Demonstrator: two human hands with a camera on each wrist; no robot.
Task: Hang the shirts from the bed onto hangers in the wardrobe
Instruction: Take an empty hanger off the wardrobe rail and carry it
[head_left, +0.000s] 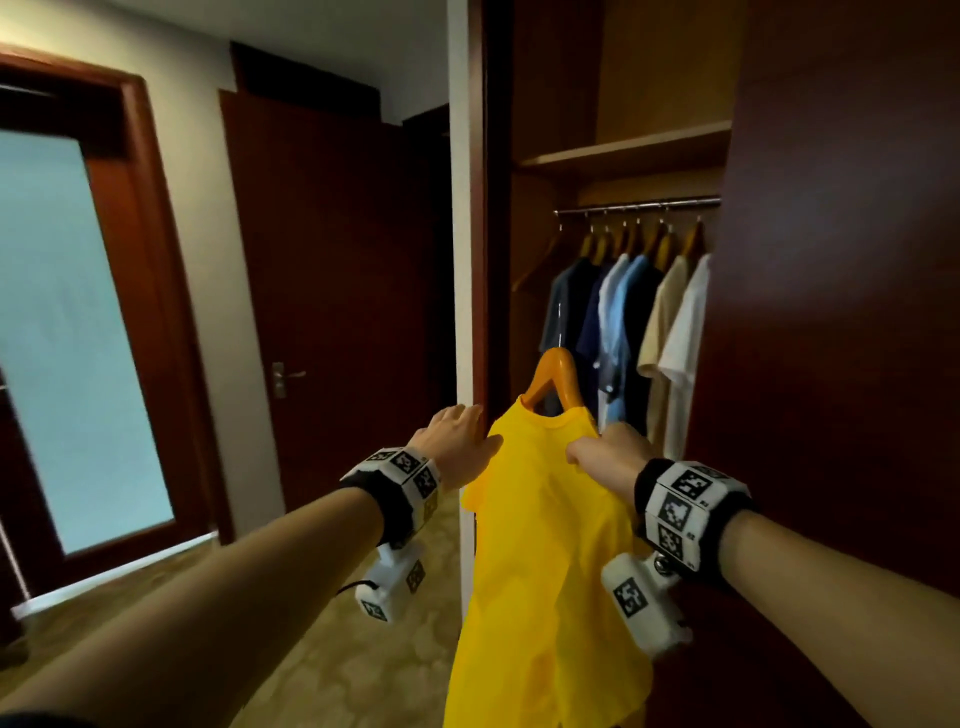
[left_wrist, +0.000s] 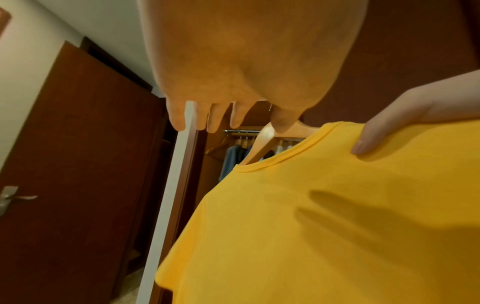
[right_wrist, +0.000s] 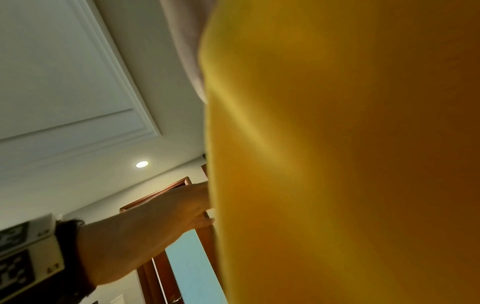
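Note:
A yellow T-shirt (head_left: 545, 545) hangs on a wooden hanger (head_left: 556, 376), held up in front of the open wardrobe. My right hand (head_left: 605, 452) grips the shirt's right shoulder beside the collar; its fingers (left_wrist: 369, 142) curl over the fabric. My left hand (head_left: 462, 428) is at the shirt's left shoulder with fingers (left_wrist: 207, 117) straight and spread, holding nothing; the thumb lies against the shoulder edge. The hanger's neck (left_wrist: 267, 139) sticks out of the collar of the shirt (left_wrist: 324, 205). The right wrist view is mostly filled by yellow cloth (right_wrist: 337, 164).
Inside the wardrobe a metal rail (head_left: 636, 206) carries several hung shirts (head_left: 623, 312) and one bare hanger (head_left: 540, 265) at its left end, under a shelf (head_left: 623, 153). A dark wardrobe panel (head_left: 831, 312) stands at right, a white wall edge (head_left: 462, 260) at left, a closed door (head_left: 322, 312) beyond.

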